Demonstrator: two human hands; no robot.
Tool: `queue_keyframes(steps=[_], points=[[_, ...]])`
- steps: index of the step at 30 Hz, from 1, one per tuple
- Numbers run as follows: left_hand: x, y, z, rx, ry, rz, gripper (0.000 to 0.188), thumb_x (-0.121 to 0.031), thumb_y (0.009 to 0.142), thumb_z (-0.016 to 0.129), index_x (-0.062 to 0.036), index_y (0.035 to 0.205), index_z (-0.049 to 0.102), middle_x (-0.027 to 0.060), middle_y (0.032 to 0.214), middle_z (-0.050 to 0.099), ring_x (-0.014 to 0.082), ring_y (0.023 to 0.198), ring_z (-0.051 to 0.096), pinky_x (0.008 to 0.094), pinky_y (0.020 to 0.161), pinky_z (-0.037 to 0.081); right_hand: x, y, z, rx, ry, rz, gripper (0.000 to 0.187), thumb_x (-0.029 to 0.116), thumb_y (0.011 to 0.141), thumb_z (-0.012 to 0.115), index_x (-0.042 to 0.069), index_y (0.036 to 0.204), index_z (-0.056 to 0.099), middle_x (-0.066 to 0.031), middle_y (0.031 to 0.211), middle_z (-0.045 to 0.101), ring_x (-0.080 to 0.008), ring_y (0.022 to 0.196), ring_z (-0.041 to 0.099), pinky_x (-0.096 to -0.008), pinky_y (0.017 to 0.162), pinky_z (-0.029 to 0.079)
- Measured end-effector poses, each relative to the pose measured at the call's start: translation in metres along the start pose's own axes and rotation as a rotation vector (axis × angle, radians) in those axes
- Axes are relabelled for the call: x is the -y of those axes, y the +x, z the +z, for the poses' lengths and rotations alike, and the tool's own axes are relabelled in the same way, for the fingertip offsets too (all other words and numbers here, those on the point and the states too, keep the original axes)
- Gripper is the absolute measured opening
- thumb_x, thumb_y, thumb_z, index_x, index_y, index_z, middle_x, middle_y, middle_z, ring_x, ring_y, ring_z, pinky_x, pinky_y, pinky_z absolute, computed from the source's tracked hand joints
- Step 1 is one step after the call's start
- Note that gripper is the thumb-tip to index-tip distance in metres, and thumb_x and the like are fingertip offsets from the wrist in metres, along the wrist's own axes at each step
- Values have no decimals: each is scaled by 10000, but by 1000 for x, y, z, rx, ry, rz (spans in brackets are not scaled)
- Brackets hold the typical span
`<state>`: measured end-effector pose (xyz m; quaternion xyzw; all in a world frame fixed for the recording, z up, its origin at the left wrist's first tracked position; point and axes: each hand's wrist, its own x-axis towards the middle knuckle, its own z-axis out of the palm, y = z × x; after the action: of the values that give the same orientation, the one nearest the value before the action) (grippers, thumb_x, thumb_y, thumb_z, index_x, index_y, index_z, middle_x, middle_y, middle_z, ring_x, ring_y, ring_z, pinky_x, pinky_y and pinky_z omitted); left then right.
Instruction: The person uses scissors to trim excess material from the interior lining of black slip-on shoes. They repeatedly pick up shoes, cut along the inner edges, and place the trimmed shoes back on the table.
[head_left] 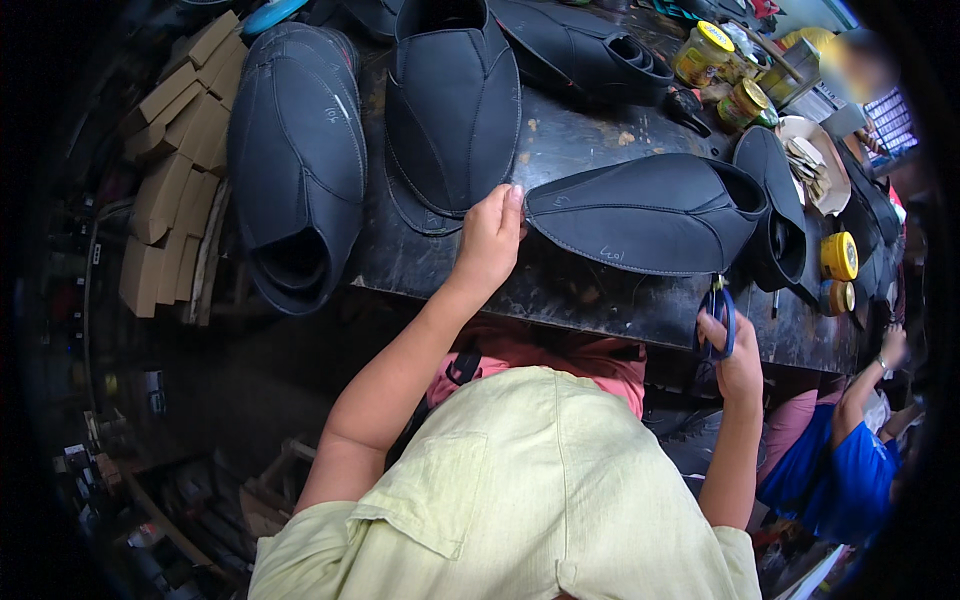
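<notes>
Black shoe upper (640, 215), stitched along its seams and pale-marked near the lower edge, lies lengthwise near the front edge of a dark, worn workbench (570, 130), its toe end to the left and its collar opening to the right. The left hand (490, 230) is at the toe end, thumb uppermost; I cannot tell whether thumb and bent fingers are pinching the rim. The right hand (735, 350) is wrapped around blue-handled scissors (724, 325), their tips pointing away from the body and close to the upper's lower edge, just below the collar part; contact is too small to tell. Further black uppers lie to the left (300, 150), beside the left hand (455, 120) and at the far side (580, 50). To the right are a beige tray (835, 178) of scraps (803, 160) and a yellow-lidded jar (839, 256). Stacked cardboard boxes (160, 205) stand at the left, and a co-worker in blue (835, 470) is at the right.
</notes>
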<state>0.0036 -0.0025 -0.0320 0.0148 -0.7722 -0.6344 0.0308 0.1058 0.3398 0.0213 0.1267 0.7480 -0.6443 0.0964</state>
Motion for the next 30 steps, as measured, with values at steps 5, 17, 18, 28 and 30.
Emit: queue_keyframes(steps=[5, 17, 18, 28, 30], points=[[-2, -12, -9, -18, 110, 2, 417, -276, 1115, 444, 23, 840, 540, 177, 647, 576, 338, 577, 604, 439, 574, 457, -6, -1, -1, 52, 216, 174, 258, 260, 894, 780, 43, 953, 655, 18, 791, 585, -84, 700, 539, -216, 617, 379], [-4, -14, -17, -62, 497, 277, 321, -218, 1082, 488, 24, 884, 562, 281, 751, 629, 491, 748, 637, 562, 655, 476, -21, -90, 48, -44, 164, 15, 336, 123, 818, 817, 60, 1035, 570, -26, 884, 615, -99, 786, 587, -245, 728, 473], [-4, -15, -17, -61, 515, 282, 320, -224, 1081, 489, 21, 889, 565, 278, 751, 633, 490, 748, 641, 565, 656, 480, -13, -85, 50, 100, 54, 33, 326, 148, 830, 818, 56, 1027, 575, -16, 876, 610, -95, 773, 574, -245, 717, 469], [1, -23, -26, -112, 554, 291, 332, -263, 1084, 482, -5, 890, 557, 259, 744, 644, 481, 739, 647, 565, 644, 485, -3, -19, 136, 756, 192, 287, 480, 519, 1063, 514, 60, 951, 595, -25, 783, 584, -131, 729, 547, -277, 678, 439], [1, -25, -27, -114, 531, 291, 328, -263, 1084, 484, -8, 889, 553, 257, 742, 641, 481, 739, 646, 566, 641, 479, -1, -17, 149, 754, 228, 279, 485, 523, 1069, 491, 68, 936, 595, -31, 780, 588, -129, 718, 541, -275, 668, 431]])
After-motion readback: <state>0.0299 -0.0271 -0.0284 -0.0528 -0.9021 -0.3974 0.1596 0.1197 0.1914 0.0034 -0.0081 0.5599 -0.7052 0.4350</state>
